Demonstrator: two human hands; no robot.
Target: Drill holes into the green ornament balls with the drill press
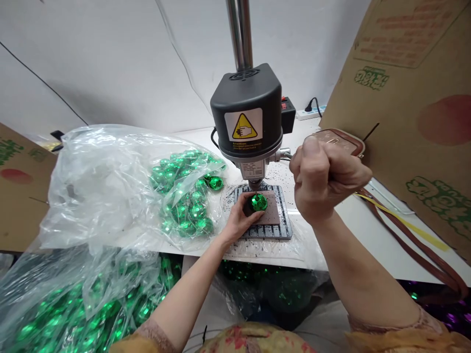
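Observation:
My left hand (241,220) pinches a shiny green faceted gem (258,201) and holds it on a brown pad on the ribbed base plate (283,228) of a small bench drill press (247,117). The drill tip sits just above the gem. My right hand (324,179) is closed in a fist round the press's feed lever (283,154), to the right of the machine head.
A clear plastic bag (110,186) with several green gems (184,196) lies left of the press. Another bag of green gems (73,309) hangs below the table edge. Cardboard panels stand at right (412,98) and left (18,186). A brown strap (412,245) trails across the table at right.

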